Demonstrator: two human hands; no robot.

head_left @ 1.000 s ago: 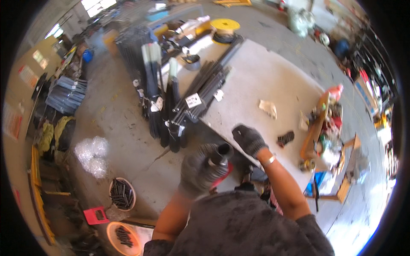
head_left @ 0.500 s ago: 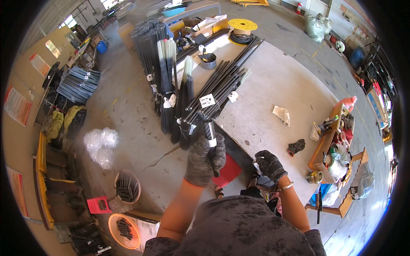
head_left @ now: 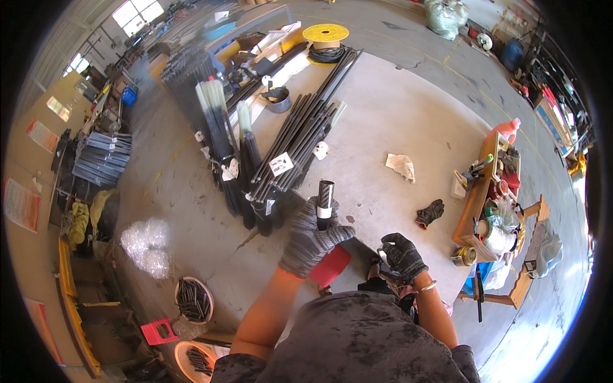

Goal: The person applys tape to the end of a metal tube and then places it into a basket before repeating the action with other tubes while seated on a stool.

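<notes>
My left hand (head_left: 311,241), in a grey striped knit glove, grips a short black tube (head_left: 325,191) that stands upright. A white band (head_left: 324,212) circles the tube, and my thumb sticks out to the right. My right hand (head_left: 403,256), gloved in dark grey, is curled beside the table's near edge. Its fingers pinch a small white thing (head_left: 382,253), mostly hidden. Beyond my left hand lies a bundle of black rods (head_left: 300,137) with a white label (head_left: 281,164).
On the pale table (head_left: 408,108) lie a loose glove (head_left: 430,214) and a scrap of cloth (head_left: 400,166). A wooden box (head_left: 472,222) of supplies stands at the right edge. Lower left are a basket of black pieces (head_left: 209,305), a pink stool (head_left: 158,333) and clear plastic wrap (head_left: 147,247).
My left hand has turned and its thumb has spread to the right. The tube, tilted before, is now more upright. My right hand keeps its pinch. The whole view has shifted a little.
</notes>
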